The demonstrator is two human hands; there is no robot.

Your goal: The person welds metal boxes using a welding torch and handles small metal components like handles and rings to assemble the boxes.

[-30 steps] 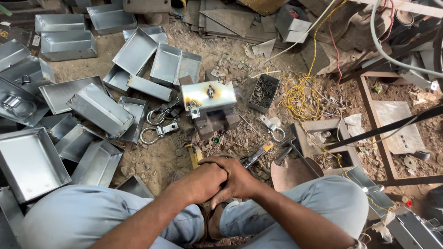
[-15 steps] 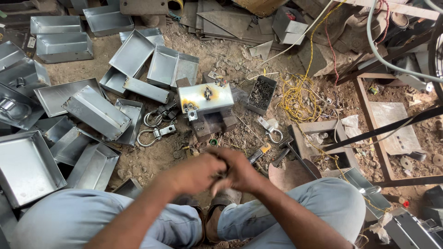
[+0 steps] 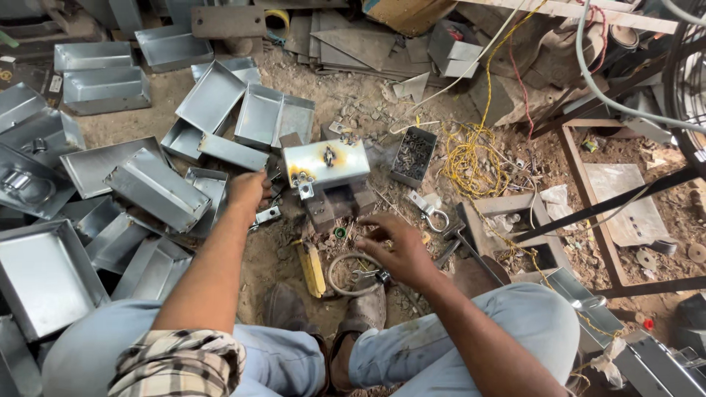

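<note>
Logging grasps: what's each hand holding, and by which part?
Right hand rests on the metal ring clamp, fingers at its bracket; firm hold unclear. Left hand: cannot tell.

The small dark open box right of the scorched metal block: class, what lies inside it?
The dark box holds a heap of small grey metal pieces, too small to identify. They cover its floor. Neither hand touches it.

Light: soft, even daylight from above; my view is bright overall. Shadows: faint and short beside the metal trays (image 3: 158, 187). Glare: pale sheen on tray floors, none blown out. Focus: sharp at centre; my left hand (image 3: 248, 190) slightly smeared. Edges: wide-angle bending toward the corners.
</note>
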